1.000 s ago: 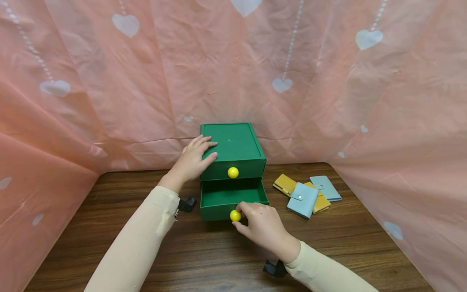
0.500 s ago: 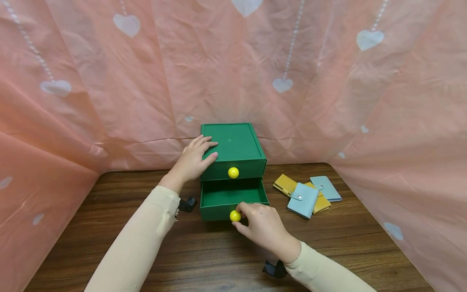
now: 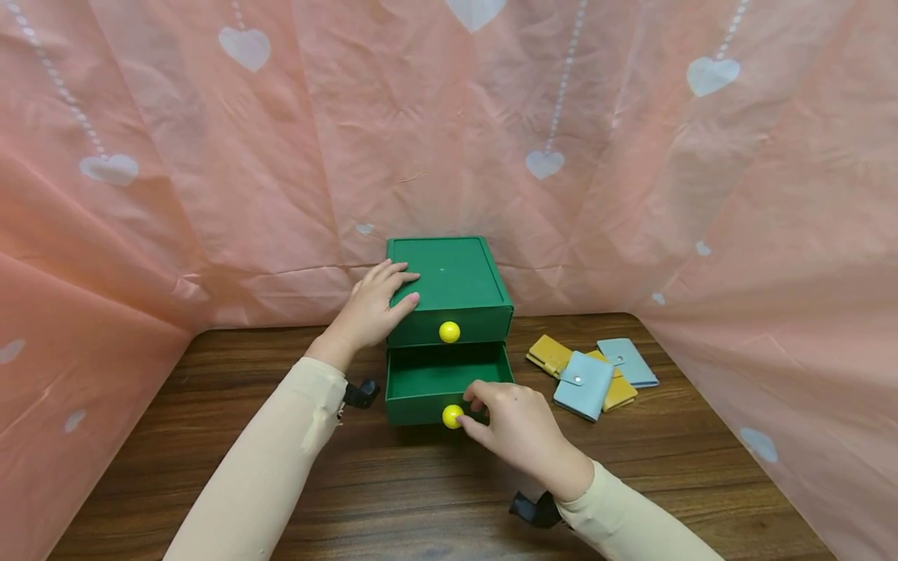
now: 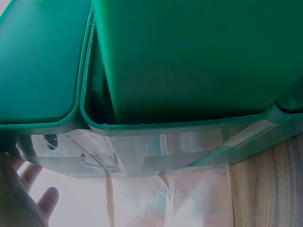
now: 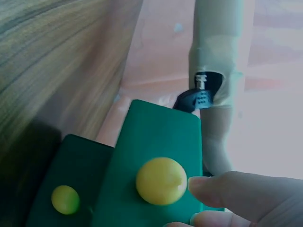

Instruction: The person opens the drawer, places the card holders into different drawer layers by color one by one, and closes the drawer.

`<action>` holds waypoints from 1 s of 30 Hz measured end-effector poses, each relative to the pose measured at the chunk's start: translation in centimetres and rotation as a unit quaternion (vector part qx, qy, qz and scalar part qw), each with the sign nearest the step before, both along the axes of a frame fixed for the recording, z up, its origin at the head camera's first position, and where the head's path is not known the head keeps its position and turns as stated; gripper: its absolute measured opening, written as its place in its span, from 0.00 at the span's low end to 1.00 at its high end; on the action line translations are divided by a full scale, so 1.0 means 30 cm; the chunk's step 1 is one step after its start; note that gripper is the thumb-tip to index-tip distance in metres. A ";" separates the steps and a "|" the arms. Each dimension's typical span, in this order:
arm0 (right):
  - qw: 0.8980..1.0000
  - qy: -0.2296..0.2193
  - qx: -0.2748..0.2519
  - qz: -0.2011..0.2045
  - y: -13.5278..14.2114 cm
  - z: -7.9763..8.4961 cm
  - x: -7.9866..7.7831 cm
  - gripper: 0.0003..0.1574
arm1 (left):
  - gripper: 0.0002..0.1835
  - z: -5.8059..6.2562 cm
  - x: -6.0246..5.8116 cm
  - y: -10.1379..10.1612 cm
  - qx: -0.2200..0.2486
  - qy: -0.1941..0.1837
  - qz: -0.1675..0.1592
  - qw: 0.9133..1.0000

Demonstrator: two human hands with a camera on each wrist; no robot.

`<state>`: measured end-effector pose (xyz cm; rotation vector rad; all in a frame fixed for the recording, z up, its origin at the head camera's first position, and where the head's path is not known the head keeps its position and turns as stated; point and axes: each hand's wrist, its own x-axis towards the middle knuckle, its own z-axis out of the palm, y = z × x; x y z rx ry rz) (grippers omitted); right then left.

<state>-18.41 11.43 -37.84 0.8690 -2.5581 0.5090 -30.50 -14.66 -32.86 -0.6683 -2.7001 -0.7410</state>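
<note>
A green two-drawer cabinet (image 3: pixel 449 273) stands at the back middle of the table, with a round yellow knob (image 3: pixel 450 332) on its upper drawer front. The lower drawer (image 3: pixel 421 410) is pulled out; its visible inside is bare. My left hand (image 3: pixel 372 308) rests on the cabinet's top left edge, fingers spread. At the lower drawer's yellow knob (image 5: pixel 161 181), my right hand (image 3: pixel 522 425) has its thumb tip at the knob's right side. Its index finger is lifted away from the knob, so nothing is pinched. Whether the thumb touches the knob, I cannot tell.
Right of the cabinet lies a loose pile of small snap-closure wallets: a yellow one (image 3: pixel 549 354), a light blue one (image 3: pixel 585 385), another yellow one (image 3: pixel 619 391) and another light blue one (image 3: pixel 629 361). A pink curtain (image 3: pixel 449 140) with hearts surrounds the wooden table (image 3: pixel 414 499).
My right hand has let go of the lower drawer's knob and shifted slightly to the right. The left hand and the drawer look unmoved.
</note>
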 end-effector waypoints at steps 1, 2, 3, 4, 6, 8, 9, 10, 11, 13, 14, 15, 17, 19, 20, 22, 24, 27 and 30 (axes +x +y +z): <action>1.000 0.001 -0.002 -0.001 0.003 0.004 0.000 0.12 | 0.28 -0.001 -0.001 0.000 0.000 0.000 0.000 1.000; 1.000 0.001 -0.004 -0.003 0.005 0.007 0.000 0.12 | 0.28 -0.002 -0.002 -0.001 0.001 0.000 -0.001 1.000; 1.000 0.000 -0.006 -0.006 0.007 0.011 0.001 0.12 | 0.28 -0.003 -0.003 -0.001 0.001 -0.001 -0.001 1.000; 1.000 -0.001 -0.009 -0.008 0.010 0.014 0.001 0.12 | 0.28 -0.005 -0.005 -0.002 0.002 -0.001 -0.002 1.000; 1.000 -0.002 -0.012 -0.014 0.013 0.019 0.001 0.12 | 0.28 -0.007 -0.007 -0.003 0.001 -0.001 -0.002 1.000; 1.000 -0.005 -0.016 -0.018 0.017 0.024 0.001 0.12 | 0.28 -0.008 -0.009 -0.003 0.000 -0.002 -0.002 1.000; 1.000 -0.005 -0.017 -0.021 0.019 0.025 0.001 0.12 | 0.28 -0.009 -0.009 -0.004 0.000 -0.002 -0.002 1.000; 1.000 -0.006 -0.017 -0.022 0.020 0.026 0.001 0.12 | 0.28 -0.009 -0.009 -0.004 0.000 -0.002 -0.002 1.000; 1.000 -0.007 -0.017 -0.025 0.022 0.028 0.001 0.12 | 0.28 -0.009 -0.009 -0.004 0.000 -0.002 -0.002 1.000; 0.999 -0.008 -0.018 -0.029 0.027 0.032 0.001 0.12 | 0.28 -0.008 -0.009 -0.004 0.001 -0.002 -0.003 1.000; 0.999 -0.008 -0.018 -0.031 0.029 0.035 0.001 0.12 | 0.28 -0.007 -0.009 -0.003 0.001 -0.001 -0.003 1.000; 0.999 -0.009 -0.019 -0.033 0.032 0.038 0.001 0.12 | 0.28 -0.007 -0.008 -0.003 0.001 -0.001 -0.004 1.000; 0.999 -0.010 -0.024 -0.037 0.038 0.045 -0.001 0.12 | 0.28 -0.006 -0.008 -0.002 0.001 0.000 -0.003 1.000; 0.999 -0.011 -0.028 -0.040 0.044 0.051 -0.004 0.12 | 0.28 -0.006 -0.008 -0.002 0.000 0.000 -0.003 1.000; 0.999 -0.011 -0.031 -0.041 0.047 0.055 -0.005 0.11 | 0.28 -0.006 -0.008 -0.002 0.000 0.001 -0.003 1.000; 0.998 -0.011 -0.037 -0.043 0.053 0.060 -0.008 0.11 | 0.28 -0.006 -0.009 -0.002 0.000 0.001 -0.004 1.000; 0.998 -0.012 -0.043 -0.046 0.060 0.064 -0.012 0.11 | 0.28 -0.006 -0.010 -0.002 0.000 0.002 -0.004 1.000; 0.997 -0.013 -0.049 -0.050 0.071 0.069 -0.017 0.11 | 0.28 -0.006 -0.010 -0.001 0.001 0.003 -0.005 1.000; 0.997 -0.010 -0.053 -0.056 0.082 0.076 -0.023 0.11 | 0.28 -0.008 -0.012 -0.002 0.003 0.004 -0.006 1.000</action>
